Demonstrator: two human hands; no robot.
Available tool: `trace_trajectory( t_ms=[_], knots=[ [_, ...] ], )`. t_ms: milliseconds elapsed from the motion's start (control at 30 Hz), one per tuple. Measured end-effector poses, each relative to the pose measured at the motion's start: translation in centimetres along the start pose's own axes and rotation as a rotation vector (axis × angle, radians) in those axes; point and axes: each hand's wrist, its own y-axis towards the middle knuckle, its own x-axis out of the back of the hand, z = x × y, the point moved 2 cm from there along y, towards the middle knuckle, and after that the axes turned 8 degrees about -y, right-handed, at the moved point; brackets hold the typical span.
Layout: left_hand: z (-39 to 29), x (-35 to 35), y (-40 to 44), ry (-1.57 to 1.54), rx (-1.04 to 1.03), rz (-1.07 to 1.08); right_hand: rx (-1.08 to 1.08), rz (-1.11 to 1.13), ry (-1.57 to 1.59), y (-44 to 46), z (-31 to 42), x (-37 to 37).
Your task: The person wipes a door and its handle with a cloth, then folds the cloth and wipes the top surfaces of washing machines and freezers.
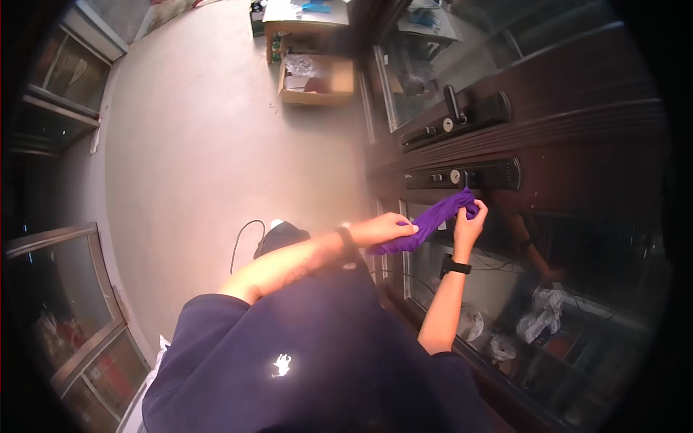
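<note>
A twisted purple cloth (432,219) stretches between my two hands, its upper end against the handle (465,179) of the lower black lock plate (491,175) on a dark door. Whether the cloth loops round that handle, I cannot tell. My left hand (393,228) pinches the cloth's lower part between thumb and fingers. Close below the handle, my right hand (470,219) grips the upper end with bent fingers. A black watch (457,267) is on my right wrist.
Above is a second lock plate (494,115) with a lever handle (454,105). An open cardboard box (317,96) sits on the floor (188,144) by a small table (307,16). A dark cap-like object (284,237) and a cable (237,245) are beside my left forearm.
</note>
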Motion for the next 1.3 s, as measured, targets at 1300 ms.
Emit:
trace_trajectory(
  t_ms=[1300],
  knots=[
    [3.8, 63.1, -102.4, -0.775, -0.503, -1.632, 1.184, 2.198, -0.477, -69.1, 104.1, -75.5]
  ],
)
